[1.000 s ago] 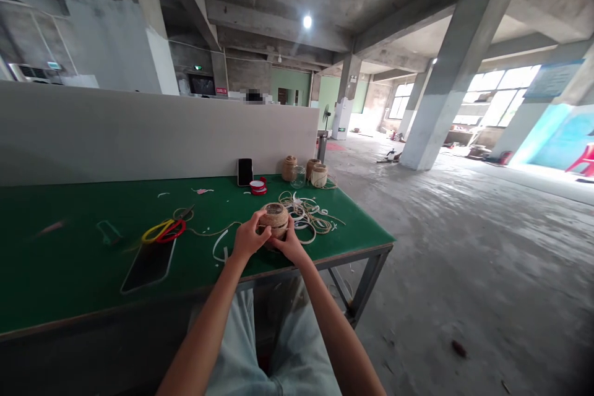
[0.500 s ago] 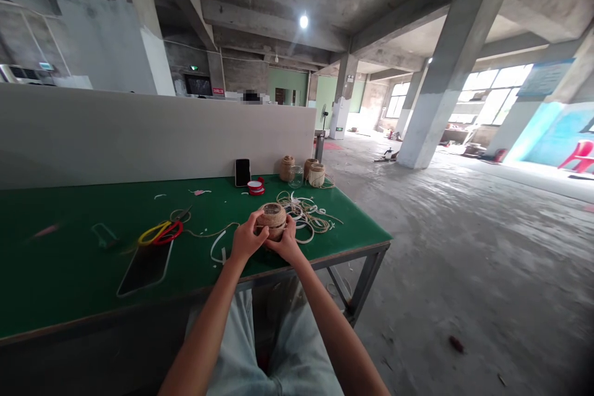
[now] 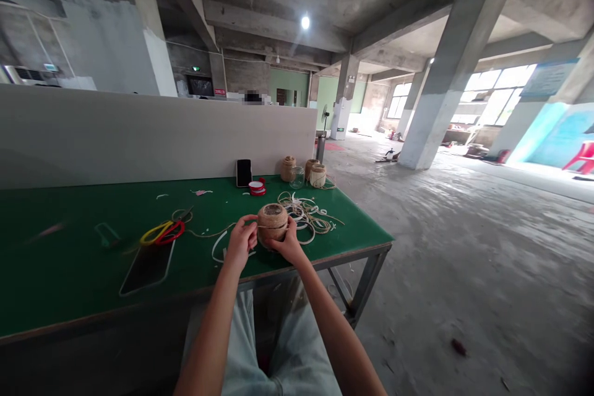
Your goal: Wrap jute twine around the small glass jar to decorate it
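Note:
A round jar wrapped in brown twine [image 3: 271,221] is held just over the near edge of the green table. My right hand [image 3: 288,243] grips it from the right, thumb in front and fingers round the side. To the jar's left, my left hand [image 3: 242,240] is closed, pinching the twine [image 3: 213,236] that runs from the jar's side. That twine trails left across the table towards the scissors [image 3: 162,232] with yellow and red handles. A thin dark gap shows between the windings at the jar's middle.
Loose twine and white strips [image 3: 306,213] lie tangled right of the jar. Behind stand twine-wrapped jars [image 3: 318,176], a clear glass jar [image 3: 297,177], red tape rolls [image 3: 257,187] and a phone [image 3: 244,173]. A larger dark tablet-like slab [image 3: 147,267] lies front left. A white partition [image 3: 158,139] borders the back.
My left hand has come off the jar and shifted left, now pinching the twine. My right hand keeps its hold on the jar.

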Tool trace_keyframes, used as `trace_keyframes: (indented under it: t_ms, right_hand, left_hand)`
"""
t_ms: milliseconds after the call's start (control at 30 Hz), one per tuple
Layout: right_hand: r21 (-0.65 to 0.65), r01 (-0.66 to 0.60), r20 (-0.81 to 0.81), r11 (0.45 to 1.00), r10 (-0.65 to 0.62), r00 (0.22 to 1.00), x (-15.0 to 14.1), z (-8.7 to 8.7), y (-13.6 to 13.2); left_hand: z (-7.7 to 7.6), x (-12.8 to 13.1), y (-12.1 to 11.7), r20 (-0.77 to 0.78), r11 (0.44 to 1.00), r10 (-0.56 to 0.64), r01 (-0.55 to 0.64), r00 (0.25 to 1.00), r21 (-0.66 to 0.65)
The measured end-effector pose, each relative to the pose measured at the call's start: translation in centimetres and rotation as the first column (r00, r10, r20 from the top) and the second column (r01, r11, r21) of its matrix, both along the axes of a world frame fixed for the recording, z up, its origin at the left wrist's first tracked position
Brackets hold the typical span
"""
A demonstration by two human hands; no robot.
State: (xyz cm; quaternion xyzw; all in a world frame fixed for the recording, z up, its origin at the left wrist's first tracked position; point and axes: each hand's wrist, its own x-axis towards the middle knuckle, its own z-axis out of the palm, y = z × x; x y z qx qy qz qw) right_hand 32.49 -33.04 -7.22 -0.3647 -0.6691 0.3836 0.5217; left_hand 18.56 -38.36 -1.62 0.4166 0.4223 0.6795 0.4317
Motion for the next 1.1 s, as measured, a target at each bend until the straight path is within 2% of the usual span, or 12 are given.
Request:
trace_keyframes:
  t_ms: [133,267,567,633,733,900,1100]
  right_hand:
    - [0.013,-0.070,-0.036,0.997,0.070,0.997,0.2,0.2,-0.3]
    - [0.036,-0.171,-0.059,0.985,0.172,0.983,0.4,0.6,-0.7]
    - [0.009,-0.342,-0.003,0.940,0.342,0.940,0.5,1.6,-2.0]
    - [0.001,-0.287,0.034,0.958,0.287,0.957,0.3,1.5,-2.6]
    - [0.018,-0.098,0.083,0.995,0.096,0.992,-0.4,1.3,-3.7]
    - [0.078,0.187,0.115,0.979,-0.195,0.974,-2.4,1.2,-5.2]
    - [0.111,0.268,0.221,0.957,-0.286,0.932,-3.5,1.0,-5.6]
  left_hand:
    - [-0.2,0.4,-0.4,0.183,0.999,0.043,-0.038,0.982,-0.027]
    - [-0.7,0.9,-1.4,0.301,0.994,0.106,-0.096,0.948,-0.050]
    - [-1.0,1.5,-4.6,0.375,0.984,0.174,-0.171,0.911,-0.041]
    - [-1.0,1.5,-5.0,0.387,0.985,0.172,-0.169,0.906,-0.042]
    - [-1.0,1.4,-5.3,0.398,0.983,0.183,-0.179,0.899,-0.049]
    - [-0.9,1.0,-5.7,0.365,0.980,0.198,-0.190,0.909,-0.058]
    - [-0.9,0.5,-6.1,0.353,0.978,0.208,-0.194,0.912,-0.075]
